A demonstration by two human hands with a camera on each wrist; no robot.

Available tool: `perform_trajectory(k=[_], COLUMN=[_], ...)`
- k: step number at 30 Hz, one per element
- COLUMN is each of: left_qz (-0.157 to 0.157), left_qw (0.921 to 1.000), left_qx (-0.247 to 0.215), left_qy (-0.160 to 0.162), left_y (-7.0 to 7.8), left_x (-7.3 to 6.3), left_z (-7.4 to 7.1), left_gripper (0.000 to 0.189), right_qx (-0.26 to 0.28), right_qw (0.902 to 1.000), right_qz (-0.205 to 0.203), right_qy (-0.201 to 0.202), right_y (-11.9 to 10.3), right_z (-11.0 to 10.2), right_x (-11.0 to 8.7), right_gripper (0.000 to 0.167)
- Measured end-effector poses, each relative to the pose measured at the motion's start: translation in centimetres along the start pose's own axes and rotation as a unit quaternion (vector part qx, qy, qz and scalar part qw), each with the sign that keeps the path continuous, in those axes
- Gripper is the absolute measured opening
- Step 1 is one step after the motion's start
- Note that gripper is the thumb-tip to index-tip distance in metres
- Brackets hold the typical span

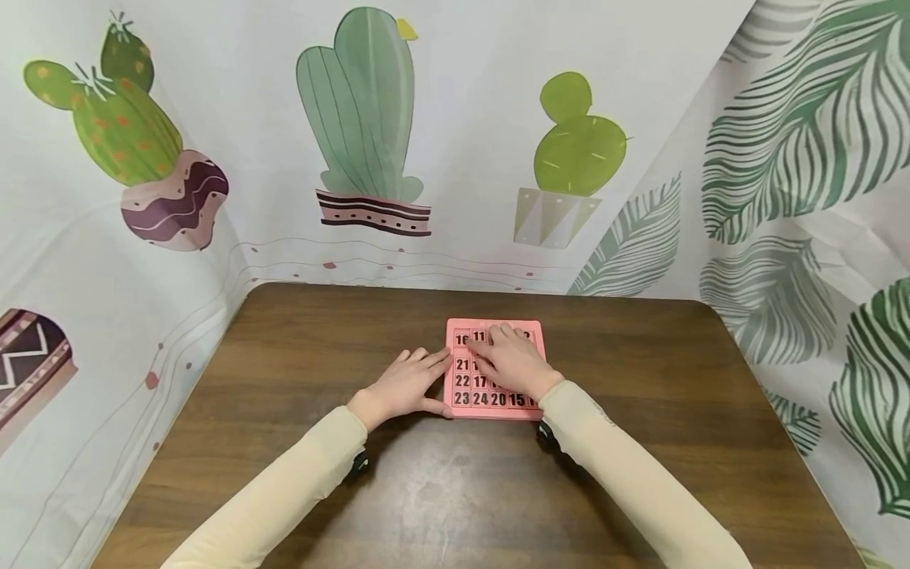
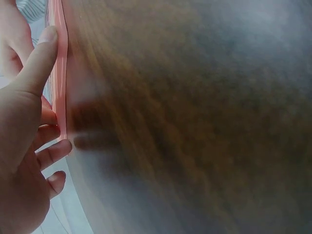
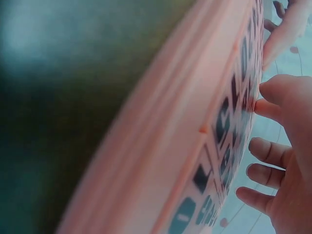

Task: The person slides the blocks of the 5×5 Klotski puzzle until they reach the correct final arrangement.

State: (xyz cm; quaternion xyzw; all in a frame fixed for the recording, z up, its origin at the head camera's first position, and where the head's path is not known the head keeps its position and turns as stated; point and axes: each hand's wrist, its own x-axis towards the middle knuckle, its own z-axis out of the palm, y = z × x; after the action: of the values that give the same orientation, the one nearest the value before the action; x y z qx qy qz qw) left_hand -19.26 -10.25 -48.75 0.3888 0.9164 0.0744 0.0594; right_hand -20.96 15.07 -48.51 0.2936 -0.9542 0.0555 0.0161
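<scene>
A pink number slide puzzle (image 1: 490, 413) lies flat on the table, its tiles printed in black. Numbers such as 21, 22, 23 and 24 show down its left side and along its near row. My left hand (image 1: 401, 386) is at the puzzle's left edge, thumb against the near left corner and fingertips along the side. Over the upper tiles lies my right hand (image 1: 517, 362), its index finger extended to the tiles near the 16 and covering several numbers. In the right wrist view that index fingertip (image 3: 261, 107) touches the puzzle's face; the other fingers are spread loosely above it.
The dark brown wooden table (image 1: 320, 332) has rounded far corners. Behind it and at both sides hangs a white cloth (image 1: 469, 142) printed with cacti and leaves. A dark band with a small device (image 1: 359, 464) shows at the left wrist, another (image 1: 546, 435) at the right.
</scene>
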Motion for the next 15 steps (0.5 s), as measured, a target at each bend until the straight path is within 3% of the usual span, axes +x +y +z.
perform_trajectory(k=[10, 15], left_qz=[0.003, 0.006], left_qw=[1.0, 0.9999], left_qx=[0.006, 0.007], left_qy=[0.002, 0.005], left_y=[-0.1, 0.0], left_x=[-0.1, -0.1], left_z=[0.0, -0.1], left_gripper=[0.104, 0.104], right_qx=[-0.004, -0.005], right_qw=[0.9997, 0.9999], right_qz=[-0.014, -0.007], right_qy=[-0.02, 0.011], right_y=[-0.7, -0.5], right_z=[0.0, -0.2], right_x=[-1.3, -1.4], right_gripper=[0.047, 0.044])
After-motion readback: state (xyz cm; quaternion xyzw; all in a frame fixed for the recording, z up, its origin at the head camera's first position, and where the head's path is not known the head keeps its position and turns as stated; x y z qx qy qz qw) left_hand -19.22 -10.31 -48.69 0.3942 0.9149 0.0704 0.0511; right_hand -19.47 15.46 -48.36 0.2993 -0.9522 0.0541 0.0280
